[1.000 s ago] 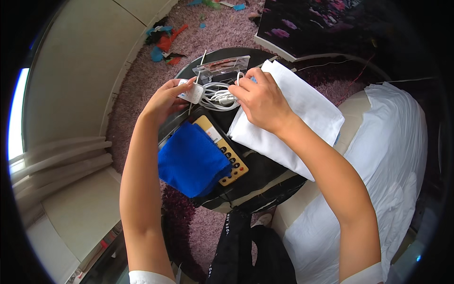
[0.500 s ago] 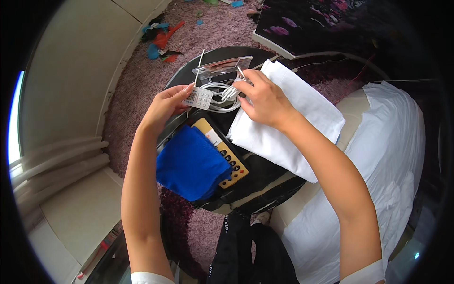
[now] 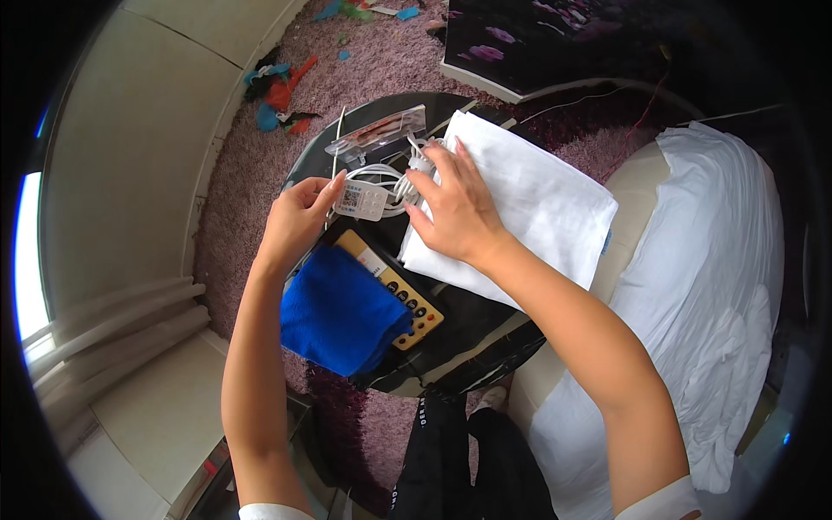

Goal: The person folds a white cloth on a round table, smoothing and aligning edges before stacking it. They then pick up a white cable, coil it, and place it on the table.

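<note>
A small white charger block [image 3: 360,200] sits pinched at its left end in the fingers of the left hand [image 3: 295,224], held just above the dark round counter [image 3: 485,334]. Its white cable [image 3: 386,173] loops in a loose bundle beside it, and the right hand [image 3: 455,208] lies with fingers spread, fingertips on the cable and palm resting on a folded white cloth [image 3: 529,204]; this hand grips nothing that can be made out. Just behind the cable stands a clear plastic holder [image 3: 377,132]. Nearer the person, a yellow panel with round buttons [image 3: 407,299] lies flat on the counter, partly covered by a folded blue cloth [image 3: 340,314]. A purple shaggy rug [image 3: 260,165] surrounds the counter, with coloured scraps [image 3: 279,94] scattered on it, and a bed with white sheets [image 3: 728,277] is at the right.
</note>
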A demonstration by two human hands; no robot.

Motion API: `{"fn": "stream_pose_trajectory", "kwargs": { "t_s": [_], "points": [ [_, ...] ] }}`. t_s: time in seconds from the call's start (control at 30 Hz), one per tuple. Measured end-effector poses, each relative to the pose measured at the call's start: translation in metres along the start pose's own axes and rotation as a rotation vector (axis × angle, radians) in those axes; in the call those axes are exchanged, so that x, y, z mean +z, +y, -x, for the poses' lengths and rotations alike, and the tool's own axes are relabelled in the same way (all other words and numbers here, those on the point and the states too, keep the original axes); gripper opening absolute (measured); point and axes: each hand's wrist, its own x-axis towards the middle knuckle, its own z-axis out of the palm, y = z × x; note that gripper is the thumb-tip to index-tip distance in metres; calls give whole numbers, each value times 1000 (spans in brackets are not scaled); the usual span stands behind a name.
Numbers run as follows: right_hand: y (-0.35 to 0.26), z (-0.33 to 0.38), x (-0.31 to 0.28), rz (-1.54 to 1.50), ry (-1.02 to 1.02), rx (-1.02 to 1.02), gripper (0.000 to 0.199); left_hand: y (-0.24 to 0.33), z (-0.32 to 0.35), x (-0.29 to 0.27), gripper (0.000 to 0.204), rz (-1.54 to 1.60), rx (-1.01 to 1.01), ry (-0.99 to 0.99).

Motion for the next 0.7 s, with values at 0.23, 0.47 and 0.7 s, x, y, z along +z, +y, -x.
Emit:
{"fn": "stream_pose_trajectory", "kwargs": {
  "t_s": [0.23,0.47,0.7],
  "points": [
    [-7,-1,-4,33,-50,51,37,-15,-7,3,49,-344,97,143],
    [-21,8,9,-73,30,3,40,-11,-10,6,31,251,-70,-72],
    [-26,8,15,38,-43,41,48,-15,-20,-5,36,591,-309,-111]
  ]
}}
